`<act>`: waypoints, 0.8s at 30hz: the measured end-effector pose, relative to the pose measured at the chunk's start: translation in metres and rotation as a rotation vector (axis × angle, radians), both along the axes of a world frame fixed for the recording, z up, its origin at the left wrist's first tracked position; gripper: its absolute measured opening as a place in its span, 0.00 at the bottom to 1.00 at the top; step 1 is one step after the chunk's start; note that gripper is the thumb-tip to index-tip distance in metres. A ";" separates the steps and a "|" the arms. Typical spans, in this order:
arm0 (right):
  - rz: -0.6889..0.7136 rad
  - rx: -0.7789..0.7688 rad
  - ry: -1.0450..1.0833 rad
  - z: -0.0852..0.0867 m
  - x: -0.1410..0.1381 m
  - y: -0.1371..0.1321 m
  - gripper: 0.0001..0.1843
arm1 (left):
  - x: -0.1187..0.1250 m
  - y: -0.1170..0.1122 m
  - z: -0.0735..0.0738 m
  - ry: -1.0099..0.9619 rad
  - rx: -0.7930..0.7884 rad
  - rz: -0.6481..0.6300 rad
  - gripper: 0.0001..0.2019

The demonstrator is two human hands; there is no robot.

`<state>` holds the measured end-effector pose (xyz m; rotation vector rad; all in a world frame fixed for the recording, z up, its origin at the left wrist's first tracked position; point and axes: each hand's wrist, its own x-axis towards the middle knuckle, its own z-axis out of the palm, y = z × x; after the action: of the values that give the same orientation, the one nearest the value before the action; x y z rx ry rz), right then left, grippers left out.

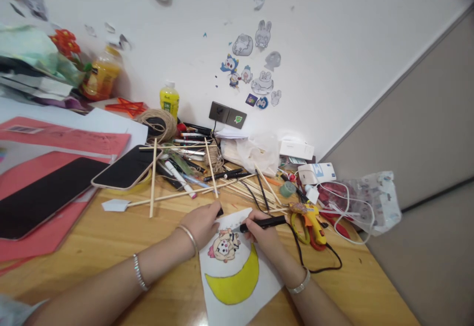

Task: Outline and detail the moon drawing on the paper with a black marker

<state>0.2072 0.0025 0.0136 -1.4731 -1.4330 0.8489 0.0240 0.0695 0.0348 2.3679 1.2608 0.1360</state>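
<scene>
A sheet of white paper lies on the wooden table, bearing a coloured yellow crescent moon and a small cartoon figure above it. My right hand grips a black marker over the paper's upper right, its tip end near the figure. It cannot be seen whether the tip touches the sheet. At the paper's upper left edge, my left hand is closed, with a black marker cap sticking out from between the fingertips.
Thin wooden sticks, scattered markers and a twine roll lie beyond the paper. To the right are a yellow glue gun with a black cord and a white cable. Two phones rest at left, near red folders.
</scene>
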 end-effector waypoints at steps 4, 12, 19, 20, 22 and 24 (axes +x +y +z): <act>0.000 0.011 -0.010 -0.002 0.002 0.001 0.11 | 0.000 0.000 0.000 0.002 0.003 0.001 0.07; -0.006 0.002 0.016 -0.005 0.004 0.003 0.11 | 0.000 0.000 0.000 0.012 0.016 0.003 0.07; -0.007 -0.021 0.050 -0.003 0.003 0.003 0.11 | 0.000 0.000 -0.002 0.000 0.030 -0.012 0.08; -0.002 -0.021 0.056 -0.003 0.002 0.003 0.11 | 0.000 0.000 -0.002 -0.004 0.032 -0.014 0.08; 0.019 -0.015 0.056 -0.002 0.002 0.003 0.11 | 0.000 0.000 -0.003 -0.015 0.034 -0.021 0.08; 0.027 -0.021 0.062 -0.001 0.001 0.002 0.10 | 0.000 0.001 -0.004 -0.017 0.034 -0.022 0.08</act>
<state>0.2085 0.0049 0.0127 -1.4338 -1.4047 0.9205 0.0239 0.0702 0.0311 2.4039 1.2332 0.1717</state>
